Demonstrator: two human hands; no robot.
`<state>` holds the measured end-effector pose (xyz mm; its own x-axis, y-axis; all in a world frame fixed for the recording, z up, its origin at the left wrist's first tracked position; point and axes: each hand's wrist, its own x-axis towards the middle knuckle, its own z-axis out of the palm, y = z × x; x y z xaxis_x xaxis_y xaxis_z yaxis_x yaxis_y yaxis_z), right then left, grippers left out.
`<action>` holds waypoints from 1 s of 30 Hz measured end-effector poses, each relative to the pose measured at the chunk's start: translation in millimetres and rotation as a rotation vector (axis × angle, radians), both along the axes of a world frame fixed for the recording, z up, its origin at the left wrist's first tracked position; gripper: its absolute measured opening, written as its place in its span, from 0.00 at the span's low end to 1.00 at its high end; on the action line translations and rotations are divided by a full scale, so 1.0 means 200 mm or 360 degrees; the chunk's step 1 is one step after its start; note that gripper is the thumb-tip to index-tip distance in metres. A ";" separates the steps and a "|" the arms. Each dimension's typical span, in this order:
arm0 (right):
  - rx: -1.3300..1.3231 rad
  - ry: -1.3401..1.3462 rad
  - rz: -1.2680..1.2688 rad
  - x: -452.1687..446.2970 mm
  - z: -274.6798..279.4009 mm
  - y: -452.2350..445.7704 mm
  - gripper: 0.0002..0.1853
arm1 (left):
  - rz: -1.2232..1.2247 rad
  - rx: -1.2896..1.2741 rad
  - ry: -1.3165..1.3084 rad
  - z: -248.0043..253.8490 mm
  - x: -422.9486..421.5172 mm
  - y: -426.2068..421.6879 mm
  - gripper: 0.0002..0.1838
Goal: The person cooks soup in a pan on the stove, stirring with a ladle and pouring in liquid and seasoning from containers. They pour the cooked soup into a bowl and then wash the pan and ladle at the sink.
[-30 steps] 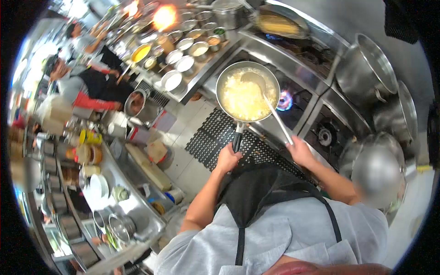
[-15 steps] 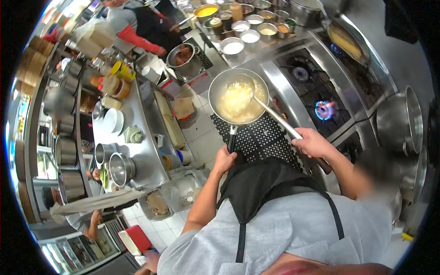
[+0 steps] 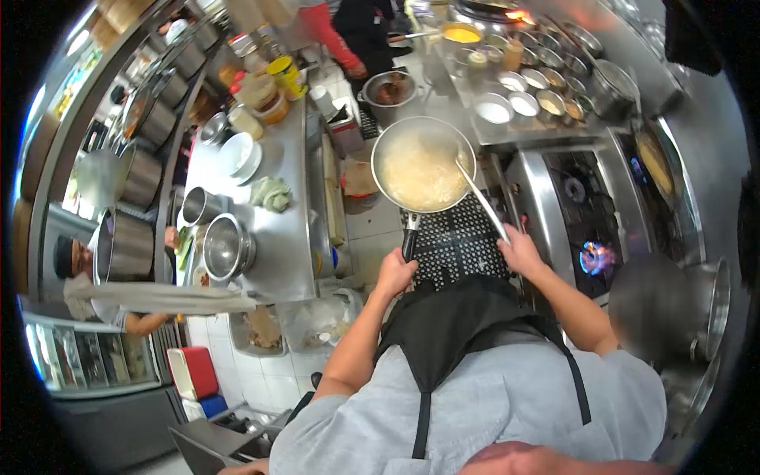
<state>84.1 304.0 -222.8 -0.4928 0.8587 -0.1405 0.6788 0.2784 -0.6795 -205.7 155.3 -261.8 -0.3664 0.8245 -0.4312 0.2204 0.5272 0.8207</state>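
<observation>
My left hand is closed around the black handle of a frying pan, which I hold up over the floor mat in front of my apron. Inside the pan lies a pale yellowish, wet-looking food, spread over most of the bottom. My right hand grips the long metal handle of a ladle. The ladle reaches into the right side of the pan, and its head is hard to make out against the food.
To my right is a stove with a lit burner. Several metal containers of ingredients stand ahead right. On the left, a steel counter bears bowls and plates. A pot stands beyond the pan, near another person's red sleeve.
My view has turned left, so the stove and counter appear farther right. The food has gone from a heap to a flatter spread. Both hands keep their grips.
</observation>
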 end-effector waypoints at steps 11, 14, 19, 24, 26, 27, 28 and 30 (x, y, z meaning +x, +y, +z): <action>-0.2049 0.0545 -0.0050 -0.39 0.49 0.14 0.09 | 0.0190 0.0068 0.0085 -0.02 -0.23 -0.04 0.12; -0.1553 0.0286 0.0135 -0.45 0.62 0.16 0.07 | 0.0290 0.0040 -0.0012 0.06 -0.25 -0.07 0.11; -0.0666 0.0108 0.0442 -0.49 0.69 0.20 0.14 | 0.0330 0.0105 0.0076 -0.02 -0.31 -0.08 0.10; 0.0160 -0.0001 0.0483 -0.55 0.56 0.23 0.19 | 0.0389 0.0118 0.0024 0.04 -0.34 -0.09 0.09; 0.0244 -0.0048 0.0491 -0.59 0.43 0.28 0.20 | 0.0422 0.0164 -0.0029 0.00 -0.34 -0.08 0.09; 0.0276 -0.0076 0.0494 -0.59 0.33 0.29 0.21 | 0.0448 0.0194 -0.0063 -0.05 -0.34 -0.09 0.08; 0.0298 -0.0055 0.0476 -0.59 0.22 0.30 0.21 | 0.0450 0.0190 -0.0085 -0.05 -0.34 -0.09 0.08; 0.0276 -0.0107 0.0432 -0.58 0.06 0.29 0.22 | 0.0444 0.0179 -0.0108 -0.03 -0.33 -0.08 0.08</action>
